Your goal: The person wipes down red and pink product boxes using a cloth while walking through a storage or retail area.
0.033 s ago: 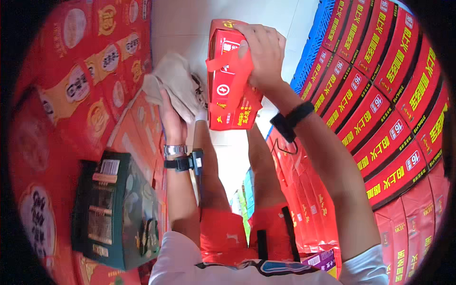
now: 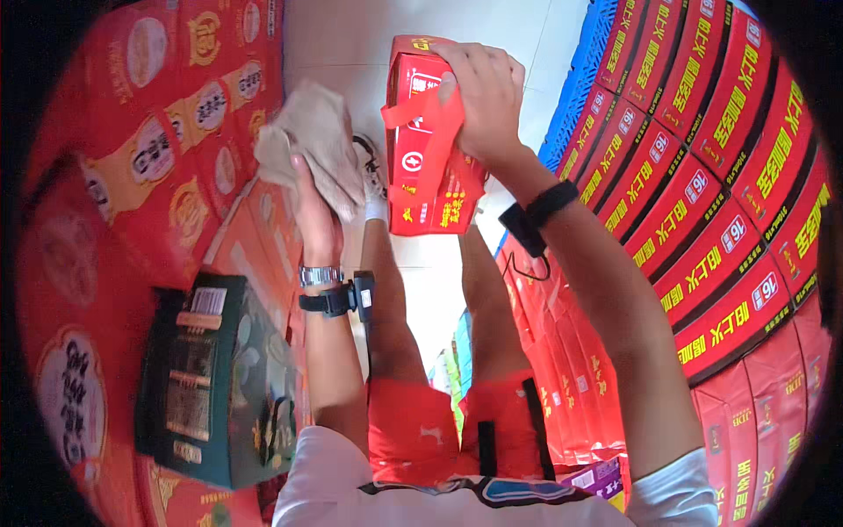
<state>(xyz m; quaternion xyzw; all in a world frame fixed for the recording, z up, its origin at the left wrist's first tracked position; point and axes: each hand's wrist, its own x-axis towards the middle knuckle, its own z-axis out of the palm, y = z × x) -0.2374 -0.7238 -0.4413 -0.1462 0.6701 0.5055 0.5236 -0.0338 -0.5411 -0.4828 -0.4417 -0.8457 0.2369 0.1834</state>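
My right hand (image 2: 487,105) grips a red carton (image 2: 430,198) by its upper right end, thumb over the front and fingers across the back. A red ribbon-like strap (image 2: 413,112) crosses the carton. To the left of it, my left hand (image 2: 316,215) holds a crumpled beige cloth (image 2: 314,140); the cloth covers most of its fingers. Between cloth and carton there is a small gap, through which one of my shoes shows.
Stacked red drink cases (image 2: 694,189) line the right side, beside a blue crate edge (image 2: 575,83). Large red packages (image 2: 145,149) fill the left. A dark green box (image 2: 206,378) stands near my left forearm. Pale tiled floor (image 2: 338,57) lies ahead.
My left hand and the cloth have shifted slightly left and up, a little farther from the carton. The right hand and the carton have barely moved.
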